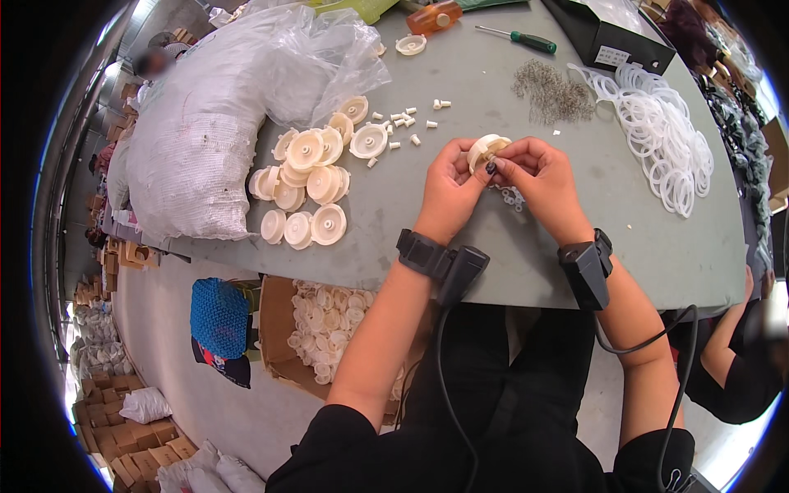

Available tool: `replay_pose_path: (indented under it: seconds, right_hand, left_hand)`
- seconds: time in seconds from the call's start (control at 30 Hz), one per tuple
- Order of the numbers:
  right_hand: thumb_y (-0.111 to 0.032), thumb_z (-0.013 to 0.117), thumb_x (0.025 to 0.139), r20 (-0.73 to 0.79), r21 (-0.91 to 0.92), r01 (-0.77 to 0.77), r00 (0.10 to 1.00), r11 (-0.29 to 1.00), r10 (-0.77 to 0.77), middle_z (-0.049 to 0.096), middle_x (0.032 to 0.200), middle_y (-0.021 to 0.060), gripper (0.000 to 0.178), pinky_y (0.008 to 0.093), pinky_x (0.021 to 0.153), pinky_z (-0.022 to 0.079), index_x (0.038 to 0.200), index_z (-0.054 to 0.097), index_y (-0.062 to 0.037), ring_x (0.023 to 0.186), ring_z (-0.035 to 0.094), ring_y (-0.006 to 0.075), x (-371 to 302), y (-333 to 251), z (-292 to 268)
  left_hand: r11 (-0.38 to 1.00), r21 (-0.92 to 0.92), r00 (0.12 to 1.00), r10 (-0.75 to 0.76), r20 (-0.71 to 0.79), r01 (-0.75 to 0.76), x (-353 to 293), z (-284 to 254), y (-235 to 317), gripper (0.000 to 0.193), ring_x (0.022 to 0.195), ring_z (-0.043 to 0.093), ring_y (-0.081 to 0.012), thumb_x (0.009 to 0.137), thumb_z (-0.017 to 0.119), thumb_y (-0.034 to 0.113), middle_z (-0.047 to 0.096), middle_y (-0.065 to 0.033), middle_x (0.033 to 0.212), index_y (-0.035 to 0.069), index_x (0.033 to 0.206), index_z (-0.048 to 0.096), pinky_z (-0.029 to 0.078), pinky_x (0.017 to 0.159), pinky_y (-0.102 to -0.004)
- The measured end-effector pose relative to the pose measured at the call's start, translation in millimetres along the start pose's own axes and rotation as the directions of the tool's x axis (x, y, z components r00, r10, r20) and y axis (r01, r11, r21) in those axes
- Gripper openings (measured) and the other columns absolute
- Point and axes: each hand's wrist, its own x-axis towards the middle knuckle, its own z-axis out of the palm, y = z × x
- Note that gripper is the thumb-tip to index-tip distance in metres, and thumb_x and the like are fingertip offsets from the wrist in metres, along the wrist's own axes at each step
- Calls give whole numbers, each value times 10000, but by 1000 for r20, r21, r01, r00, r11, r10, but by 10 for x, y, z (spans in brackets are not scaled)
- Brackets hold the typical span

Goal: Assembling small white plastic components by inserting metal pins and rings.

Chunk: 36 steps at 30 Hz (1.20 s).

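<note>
Between my two hands, above the grey table, is a round cream plastic cap with a small dark part at its middle. My left hand grips the cap by its rim. The fingers of my right hand are pinched at the cap's centre; what exactly they hold there is too small to make out. Beneath my hands lie several small clear rings, partly hidden. A pile of similar cream caps lies to the left, with small white plastic pins scattered beside it.
At the right are a heap of translucent rings, a pile of thin metal springs and a black box. A green-handled screwdriver lies far back. A white sack fills the left. Below stands a carton of plastic parts.
</note>
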Motion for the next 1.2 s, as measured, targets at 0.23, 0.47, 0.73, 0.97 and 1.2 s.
replay_pose_path:
  seconds: [0.23,0.47,0.73,0.97,1.2]
  right_hand:
    - [-35,605,818,-64,42,-69,995,997,71,644,805,101,139,213,623,500,922,562,47,691,618,114,17,78,3]
    - [-38,616,811,-154,69,-66,985,995,76,607,702,57,147,209,570,481,757,486,4,657,600,93,-27,-14,15]
    - [-127,702,757,109,-267,178,982,947,-154,547,596,-16,214,166,468,330,773,508,-40,538,474,12,83,-114,-168]
    - [-91,657,753,197,-643,-115,930,757,309,593,634,-2,88,191,489,402,768,630,-9,545,515,52,74,-341,-589]
    - [-46,645,732,242,-796,-32,899,605,366,608,663,11,58,210,551,437,766,641,1,596,545,69,11,-325,-537]
  left_hand:
    - [997,70,999,15,38,-17,-6,22,-26,251,876,599,-142,855,590,88,611,-109,982,-2,1060,477,498,778,-265]
    - [997,76,1000,-10,21,8,-11,32,14,248,895,601,-148,847,602,91,613,-107,1002,4,1054,496,511,769,-275]
    - [972,-235,1000,2,-3,-3,10,-104,14,279,967,601,-223,841,615,139,601,-108,1053,25,1079,523,540,798,-363]
    - [991,-128,986,4,-168,-26,42,-186,80,268,833,649,-247,882,542,120,618,-115,993,-6,1115,500,535,746,-306]
    - [989,-145,989,-1,-145,-21,57,-229,49,270,912,627,-249,898,506,103,601,-127,1036,-27,1133,490,515,820,-328]
